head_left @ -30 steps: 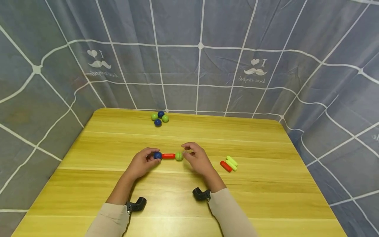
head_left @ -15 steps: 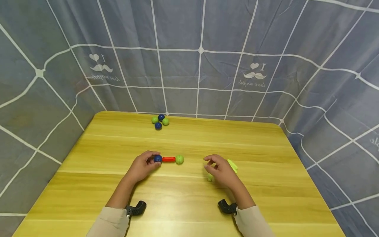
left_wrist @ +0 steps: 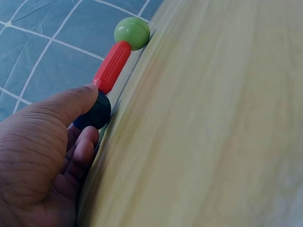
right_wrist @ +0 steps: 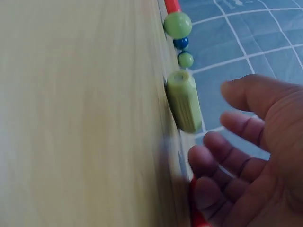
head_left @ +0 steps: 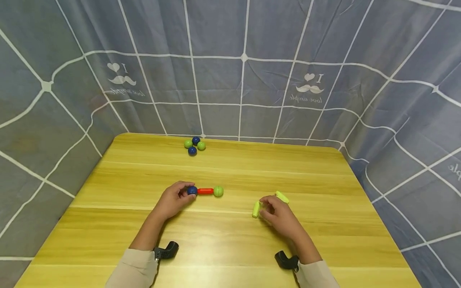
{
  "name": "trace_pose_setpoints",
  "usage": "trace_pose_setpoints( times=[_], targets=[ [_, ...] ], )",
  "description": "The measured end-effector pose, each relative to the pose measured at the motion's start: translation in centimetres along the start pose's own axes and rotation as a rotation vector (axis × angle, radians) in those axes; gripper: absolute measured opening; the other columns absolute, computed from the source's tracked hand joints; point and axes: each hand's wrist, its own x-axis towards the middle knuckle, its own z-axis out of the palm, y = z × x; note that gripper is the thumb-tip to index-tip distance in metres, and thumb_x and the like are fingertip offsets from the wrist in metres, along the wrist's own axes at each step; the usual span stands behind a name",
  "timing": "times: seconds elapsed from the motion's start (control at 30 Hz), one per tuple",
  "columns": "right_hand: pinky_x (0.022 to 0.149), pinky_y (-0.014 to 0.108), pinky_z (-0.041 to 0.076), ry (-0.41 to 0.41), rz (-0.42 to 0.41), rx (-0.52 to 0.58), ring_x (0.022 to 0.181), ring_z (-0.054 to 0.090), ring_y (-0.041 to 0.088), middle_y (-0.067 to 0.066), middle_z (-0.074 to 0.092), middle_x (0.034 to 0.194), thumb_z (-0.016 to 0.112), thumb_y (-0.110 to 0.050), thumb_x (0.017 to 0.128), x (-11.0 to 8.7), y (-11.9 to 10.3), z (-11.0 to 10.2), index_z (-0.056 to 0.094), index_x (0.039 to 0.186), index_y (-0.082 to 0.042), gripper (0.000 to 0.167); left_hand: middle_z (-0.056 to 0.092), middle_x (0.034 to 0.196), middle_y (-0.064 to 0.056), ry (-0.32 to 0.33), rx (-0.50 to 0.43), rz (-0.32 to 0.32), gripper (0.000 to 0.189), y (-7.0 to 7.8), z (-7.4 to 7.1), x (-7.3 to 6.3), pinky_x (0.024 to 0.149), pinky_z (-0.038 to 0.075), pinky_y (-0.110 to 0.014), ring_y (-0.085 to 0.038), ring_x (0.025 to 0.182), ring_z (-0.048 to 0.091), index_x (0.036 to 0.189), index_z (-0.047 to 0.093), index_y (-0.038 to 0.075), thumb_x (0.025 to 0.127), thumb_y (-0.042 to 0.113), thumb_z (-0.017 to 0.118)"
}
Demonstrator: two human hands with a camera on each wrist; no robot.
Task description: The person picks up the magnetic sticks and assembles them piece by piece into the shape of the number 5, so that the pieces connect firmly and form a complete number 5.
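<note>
My left hand (head_left: 174,201) grips the dark blue ball (head_left: 192,191) at one end of a joined piece. A red rod (head_left: 205,191) runs from that ball to a green ball (head_left: 218,191). In the left wrist view, my thumb lies over the blue ball (left_wrist: 97,112) where the red rod (left_wrist: 112,67) begins. Off to the right, my right hand (head_left: 281,217) is low over the table, thumb and fingers apart. A yellow-green rod (right_wrist: 184,101) stands out beyond its fingertips. Behind the fingers shows part of a red rod (right_wrist: 198,210), mostly hidden.
Another yellow-green rod (head_left: 282,197) lies just beyond my right hand. Several blue and green balls (head_left: 192,151) cluster near the far edge of the wooden table (head_left: 230,244). A grey-blue curtain (head_left: 216,80) with white lines hangs behind and along the sides.
My right hand has moved right, from beside the green ball to the rods. One yellow-green rod now lies left of where the rods were grouped. My left hand keeps its hold on the blue ball.
</note>
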Motion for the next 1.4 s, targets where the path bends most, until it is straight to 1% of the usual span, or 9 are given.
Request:
trace_pose_setpoints(
  times=[0.17,0.3,0.43,0.73,0.93,1.13,1.23,1.4],
  targets=[
    [0.073,0.029,0.046,-0.018,0.026,0.000,0.079,0.051,0.014,0.000,0.057,0.097,0.072,-0.013,0.091,0.2,0.0,0.8,0.063,0.119,-0.007,0.030,0.058,0.090,-0.003,-0.002,0.010,-0.002,0.037,0.0,0.0,0.0,0.066,0.045,-0.028,-0.018,0.076,0.051,0.123,0.066,0.003,0.088,0.011,0.076],
    [0.074,0.031,0.046,0.012,0.043,-0.017,0.078,0.050,0.014,-0.002,0.058,0.096,0.074,-0.015,0.090,0.2,-0.3,1.3,0.065,0.118,-0.009,0.030,0.059,0.091,-0.003,0.000,0.018,0.014,0.037,-0.1,0.0,0.1,0.066,0.045,-0.028,-0.017,0.076,0.052,0.123,0.066,0.003,0.089,0.012,0.076],
    [0.073,0.030,0.047,0.035,0.041,-0.028,0.077,0.050,0.013,-0.003,0.059,0.095,0.075,-0.014,0.089,0.2,-0.5,1.6,0.066,0.116,-0.009,0.030,0.059,0.091,-0.003,0.002,0.020,0.020,0.037,-0.2,0.0,0.2,0.066,0.045,-0.028,-0.017,0.077,0.052,0.123,0.066,0.003,0.088,0.012,0.076],
    [0.065,0.027,0.043,0.051,0.017,-0.031,0.071,0.048,0.011,-0.005,0.056,0.087,0.071,-0.003,0.088,0.3,-0.4,1.9,0.067,0.108,-0.011,0.022,0.058,0.090,-0.002,-0.001,0.022,-0.006,0.037,-0.4,0.0,0.0,0.067,0.045,-0.028,-0.018,0.077,0.052,0.124,0.066,0.005,0.089,0.013,0.076],
    [0.064,0.027,0.042,0.069,0.010,-0.084,0.069,0.046,0.010,-0.007,0.056,0.085,0.075,-0.009,0.088,0.7,-0.5,2.2,0.067,0.105,-0.014,0.019,0.059,0.092,-0.003,0.010,0.019,-0.009,0.037,-0.5,-0.2,0.0,0.067,0.045,-0.028,-0.018,0.078,0.051,0.124,0.066,0.005,0.089,0.014,0.076],
    [0.064,0.028,0.042,0.073,0.014,-0.120,0.070,0.046,0.010,-0.008,0.056,0.085,0.076,-0.010,0.087,0.7,-0.4,2.4,0.068,0.102,-0.016,0.018,0.060,0.094,-0.004,-0.001,0.011,-0.003,0.038,-0.5,-0.1,0.0,0.067,0.045,-0.028,-0.018,0.078,0.051,0.125,0.066,0.005,0.090,0.015,0.075],
    [0.064,0.028,0.043,0.072,0.020,-0.104,0.070,0.047,0.011,-0.008,0.057,0.086,0.075,-0.009,0.088,0.7,-0.4,2.4,0.068,0.103,-0.015,0.017,0.060,0.094,-0.004,-0.002,0.011,-0.002,0.038,-0.5,0.0,0.1,0.068,0.045,-0.028,-0.018,0.079,0.051,0.125,0.066,0.005,0.090,0.015,0.075],
    [0.065,0.028,0.043,0.084,0.032,-0.027,0.072,0.047,0.012,-0.006,0.056,0.084,0.074,-0.008,0.089,0.9,-0.6,2.4,0.069,0.105,-0.014,0.018,0.059,0.094,-0.004,-0.001,0.016,0.009,0.038,-0.5,0.0,0.1,0.068,0.045,-0.028,-0.018,0.078,0.051,0.125,0.065,0.004,0.090,0.015,0.075]
  ],
)
